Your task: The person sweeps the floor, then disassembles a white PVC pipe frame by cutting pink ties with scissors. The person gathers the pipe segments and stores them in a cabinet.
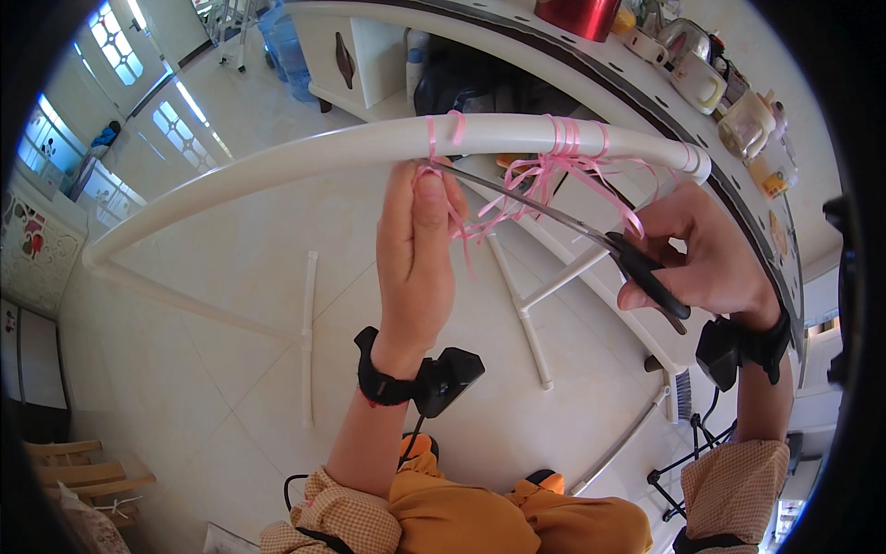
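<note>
A white plastic pipe (pixel 341 150) runs across in front of me, bending down at the left. Several loops of pink ribbon (pixel 566 136) are tied round it, with loose tails hanging beneath. My left hand (pixel 418 222) is closed just under the pipe, pinching the ribbon at a loop there. In my right hand (pixel 706 245) are scissors (pixel 637 263) with black handles, my fingers through the grips. Their long metal blades (pixel 544 210) reach left to the ribbon by my left fingertips. Whether the blades are touching the ribbon is hidden by my fingers.
The pipe frame's legs (pixel 523 305) stand on the tiled floor (pixel 249 369). A long white cabinet (pixel 369 60) curves behind, bearing a red container (pixel 579 14) and kettles (pixel 699 80). Blue water bottles (pixel 286 51) are at the far left; a wooden stool (pixel 88 475) is near left.
</note>
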Tool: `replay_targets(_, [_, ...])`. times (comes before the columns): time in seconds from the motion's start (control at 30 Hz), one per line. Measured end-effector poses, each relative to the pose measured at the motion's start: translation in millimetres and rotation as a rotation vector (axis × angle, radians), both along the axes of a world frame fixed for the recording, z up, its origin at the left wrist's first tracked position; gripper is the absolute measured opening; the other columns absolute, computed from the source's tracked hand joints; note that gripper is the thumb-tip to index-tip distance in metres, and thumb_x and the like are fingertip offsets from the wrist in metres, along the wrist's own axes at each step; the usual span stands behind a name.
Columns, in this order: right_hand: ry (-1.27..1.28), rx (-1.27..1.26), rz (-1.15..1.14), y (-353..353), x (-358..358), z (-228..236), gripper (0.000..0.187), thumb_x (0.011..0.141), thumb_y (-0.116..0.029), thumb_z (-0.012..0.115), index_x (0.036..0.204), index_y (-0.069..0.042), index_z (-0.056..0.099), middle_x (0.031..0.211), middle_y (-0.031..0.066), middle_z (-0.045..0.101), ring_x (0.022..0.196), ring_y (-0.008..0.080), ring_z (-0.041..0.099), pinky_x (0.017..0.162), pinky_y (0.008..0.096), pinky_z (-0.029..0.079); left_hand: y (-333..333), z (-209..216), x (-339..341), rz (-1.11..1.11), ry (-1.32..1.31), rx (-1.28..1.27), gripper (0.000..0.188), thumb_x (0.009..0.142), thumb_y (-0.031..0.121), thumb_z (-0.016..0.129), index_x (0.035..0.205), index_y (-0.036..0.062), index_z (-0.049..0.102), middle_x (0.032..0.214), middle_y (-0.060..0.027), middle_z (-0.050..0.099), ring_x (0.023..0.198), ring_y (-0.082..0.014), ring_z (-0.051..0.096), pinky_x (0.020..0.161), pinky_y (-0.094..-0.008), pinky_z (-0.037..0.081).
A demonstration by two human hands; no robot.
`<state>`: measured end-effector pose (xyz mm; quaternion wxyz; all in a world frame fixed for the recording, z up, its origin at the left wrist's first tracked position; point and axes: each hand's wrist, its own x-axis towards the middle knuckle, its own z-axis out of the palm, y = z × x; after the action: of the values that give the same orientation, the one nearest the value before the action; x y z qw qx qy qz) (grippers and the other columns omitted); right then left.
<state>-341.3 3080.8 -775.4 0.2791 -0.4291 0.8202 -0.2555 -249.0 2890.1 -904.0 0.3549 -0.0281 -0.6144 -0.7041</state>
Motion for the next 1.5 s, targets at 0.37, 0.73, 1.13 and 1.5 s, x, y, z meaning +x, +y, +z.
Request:
replay_targets(0.37, [0.230, -0.083, -0.023, 12, 6, -14, 0.027, 0.064, -0.016, 0.071, 0.058, -0.001, 0.049, 0.047, 0.0029, 0.043, 0.042, 0.0114, 0.038, 0.042, 0.0244, 0.028, 7, 6, 2, 0.040, -0.028, -0.013, 0.025, 0.099, 0.029, 0.031, 0.090, 0.0082, 0.042, 0.063, 0.0026, 0.035, 0.054, -0.0041, 0.024, 0.050, -0.0198, 0.021])
replay_targets(0.73, [0.620, -0.047, 0.087, 10, 9, 22, 0.030, 0.057, -0.011, 0.075, 0.054, -0.001, 0.047, 0.048, 0.0043, 0.038, 0.042, 0.0132, 0.036, 0.041, 0.0242, 0.024, 8, -10, 0, -0.013, -0.009, 0.002, 0.024, 0.099, 0.022, 0.032, 0.104, 0.0038, 0.047, 0.071, 0.0012, 0.039, 0.063, -0.0062, 0.032, 0.056, -0.0213, 0.029])
replay_targets(1.13, [0.406, -0.062, -0.060, 81, 24, -8, 0.037, 0.044, -0.026, 0.080, 0.057, -0.006, 0.052, 0.053, 0.0025, 0.049, 0.051, 0.0170, 0.045, 0.045, 0.0265, 0.032, 22, 12, -2, -0.019, -0.087, 0.094, 0.025, 0.092, 0.026, 0.049, 0.099, 0.0027, 0.050, 0.075, 0.0017, 0.043, 0.071, -0.0076, 0.040, 0.059, -0.0195, 0.034])
replay_targets(1.5, [0.214, -0.252, -0.173, 129, 7, -25, 0.055, 0.048, -0.051, 0.080, 0.057, -0.005, 0.051, 0.056, 0.0012, 0.049, 0.052, 0.0134, 0.044, 0.046, 0.0237, 0.030, 48, 42, -24, -0.183, -0.230, 0.027, 0.028, 0.092, 0.025, 0.054, 0.103, 0.0001, 0.059, 0.071, 0.0031, 0.049, 0.061, -0.0021, 0.038, 0.051, -0.0190, 0.032])
